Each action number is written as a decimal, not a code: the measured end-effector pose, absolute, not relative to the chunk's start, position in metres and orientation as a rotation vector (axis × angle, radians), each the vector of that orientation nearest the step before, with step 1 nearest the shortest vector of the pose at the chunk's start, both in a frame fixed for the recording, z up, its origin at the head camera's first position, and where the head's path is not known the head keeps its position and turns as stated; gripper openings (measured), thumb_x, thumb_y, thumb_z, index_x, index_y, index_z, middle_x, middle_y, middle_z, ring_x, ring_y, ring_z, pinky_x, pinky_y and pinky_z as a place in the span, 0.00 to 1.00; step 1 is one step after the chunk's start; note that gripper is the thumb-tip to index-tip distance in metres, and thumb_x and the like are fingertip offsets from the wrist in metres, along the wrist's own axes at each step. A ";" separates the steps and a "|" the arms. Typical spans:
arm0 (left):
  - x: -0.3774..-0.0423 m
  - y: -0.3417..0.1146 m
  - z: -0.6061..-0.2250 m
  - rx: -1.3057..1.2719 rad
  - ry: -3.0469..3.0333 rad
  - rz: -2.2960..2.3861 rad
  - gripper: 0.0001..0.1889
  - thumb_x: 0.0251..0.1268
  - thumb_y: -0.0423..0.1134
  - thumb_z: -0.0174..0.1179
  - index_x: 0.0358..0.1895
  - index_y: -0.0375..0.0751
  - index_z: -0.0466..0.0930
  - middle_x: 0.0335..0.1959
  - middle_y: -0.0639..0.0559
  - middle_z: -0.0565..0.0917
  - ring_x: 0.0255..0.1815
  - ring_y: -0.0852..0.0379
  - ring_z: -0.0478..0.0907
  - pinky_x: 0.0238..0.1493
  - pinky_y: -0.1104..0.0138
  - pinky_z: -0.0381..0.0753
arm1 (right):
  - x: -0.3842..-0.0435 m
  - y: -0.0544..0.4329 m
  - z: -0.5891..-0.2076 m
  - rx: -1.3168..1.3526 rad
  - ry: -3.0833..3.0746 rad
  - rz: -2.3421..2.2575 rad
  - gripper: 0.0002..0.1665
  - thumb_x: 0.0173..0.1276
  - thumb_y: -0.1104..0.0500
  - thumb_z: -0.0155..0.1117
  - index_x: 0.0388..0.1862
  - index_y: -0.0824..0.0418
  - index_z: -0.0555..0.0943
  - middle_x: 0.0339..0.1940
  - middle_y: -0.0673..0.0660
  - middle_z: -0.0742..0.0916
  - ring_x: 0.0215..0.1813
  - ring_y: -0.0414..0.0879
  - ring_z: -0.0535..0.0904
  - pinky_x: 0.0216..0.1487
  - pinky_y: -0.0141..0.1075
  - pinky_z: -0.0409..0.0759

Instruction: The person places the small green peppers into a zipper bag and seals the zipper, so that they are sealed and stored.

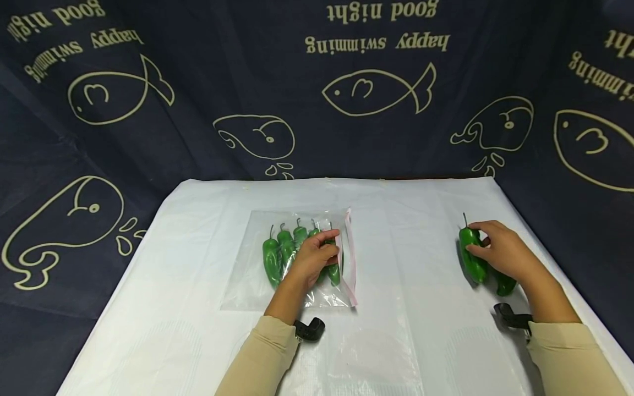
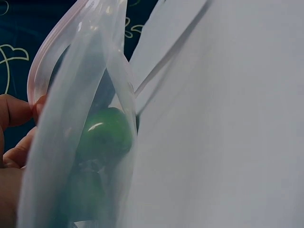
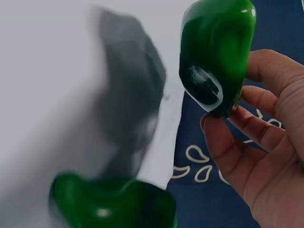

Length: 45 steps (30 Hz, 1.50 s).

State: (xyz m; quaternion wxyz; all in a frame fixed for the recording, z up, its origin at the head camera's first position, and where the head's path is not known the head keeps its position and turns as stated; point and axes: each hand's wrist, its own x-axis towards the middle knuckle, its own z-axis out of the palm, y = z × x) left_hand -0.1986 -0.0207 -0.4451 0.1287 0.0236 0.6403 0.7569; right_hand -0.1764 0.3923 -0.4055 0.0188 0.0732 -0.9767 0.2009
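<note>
A clear zip bag (image 1: pixel 242 286) with a pink seal at its right end lies on the table, several green peppers (image 1: pixel 272 261) side by side inside it. My left hand (image 1: pixel 309 261) pinches the bag's edge by the pink seal (image 2: pixel 35 80), and in the left wrist view the mouth stands apart. At the table's right side my right hand (image 1: pixel 502 250) holds a green pepper (image 1: pixel 472 258) between thumb and fingers, its stem pointing up and away. In the right wrist view this pepper (image 3: pixel 216 52) is off the table. Another green pepper (image 1: pixel 505 283) lies beneath that hand, partly hidden.
A white cover (image 1: pixel 396 231) spreads over the table. Behind it and at both sides hangs dark blue cloth (image 1: pixel 277 66) with fish and whale drawings. Black wrist cameras (image 1: pixel 311 330) sit on both wrists.
</note>
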 end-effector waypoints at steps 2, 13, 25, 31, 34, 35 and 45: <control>-0.199 -0.021 -0.446 0.076 1.865 2.203 0.27 0.57 0.25 0.56 0.64 0.28 0.74 0.43 0.45 0.75 0.37 0.59 0.74 0.39 0.67 0.84 | -0.177 0.387 -0.405 0.235 -3.025 0.641 0.32 0.64 0.58 0.71 0.62 0.73 0.72 0.56 0.74 0.75 0.45 0.63 0.79 0.34 0.50 0.79; -0.203 -0.020 -0.446 0.025 1.863 2.197 0.27 0.57 0.24 0.56 0.64 0.29 0.75 0.44 0.45 0.75 0.37 0.59 0.74 0.38 0.68 0.83 | -0.181 0.361 -0.398 0.408 -2.881 0.694 0.29 0.62 0.62 0.72 0.61 0.68 0.75 0.56 0.67 0.78 0.45 0.59 0.80 0.35 0.45 0.77; -0.203 -0.020 -0.446 0.027 1.846 2.205 0.27 0.57 0.23 0.56 0.64 0.29 0.74 0.44 0.44 0.75 0.37 0.58 0.75 0.38 0.68 0.83 | -0.188 0.332 -0.397 0.487 -2.827 0.798 0.29 0.63 0.61 0.72 0.62 0.65 0.75 0.56 0.63 0.79 0.47 0.58 0.80 0.39 0.48 0.78; -0.205 -0.019 -0.446 0.032 1.858 2.201 0.27 0.56 0.24 0.56 0.64 0.29 0.74 0.42 0.45 0.75 0.37 0.57 0.75 0.38 0.68 0.84 | -0.193 0.314 -0.399 0.518 -2.815 0.860 0.29 0.64 0.62 0.71 0.62 0.64 0.75 0.57 0.62 0.79 0.48 0.57 0.81 0.40 0.47 0.78; -0.205 -0.019 -0.445 0.031 1.856 2.203 0.27 0.56 0.24 0.56 0.64 0.29 0.74 0.44 0.43 0.75 0.37 0.58 0.75 0.38 0.68 0.83 | -0.195 0.303 -0.400 0.540 -2.808 0.896 0.28 0.64 0.61 0.71 0.63 0.63 0.75 0.56 0.61 0.80 0.48 0.57 0.82 0.39 0.45 0.78; -0.205 -0.019 -0.445 0.031 1.855 2.203 0.27 0.56 0.24 0.56 0.64 0.29 0.74 0.44 0.42 0.75 0.37 0.58 0.75 0.38 0.68 0.83 | -0.196 0.300 -0.401 0.544 -2.807 0.908 0.28 0.64 0.60 0.71 0.63 0.63 0.75 0.57 0.61 0.80 0.48 0.57 0.82 0.39 0.44 0.78; -0.202 -0.020 -0.448 0.032 1.857 2.196 0.27 0.57 0.23 0.56 0.64 0.29 0.74 0.43 0.46 0.74 0.35 0.59 0.74 0.37 0.69 0.83 | -0.197 0.262 -0.407 0.550 -2.774 1.089 0.29 0.64 0.60 0.72 0.63 0.62 0.76 0.58 0.59 0.80 0.48 0.54 0.83 0.36 0.38 0.78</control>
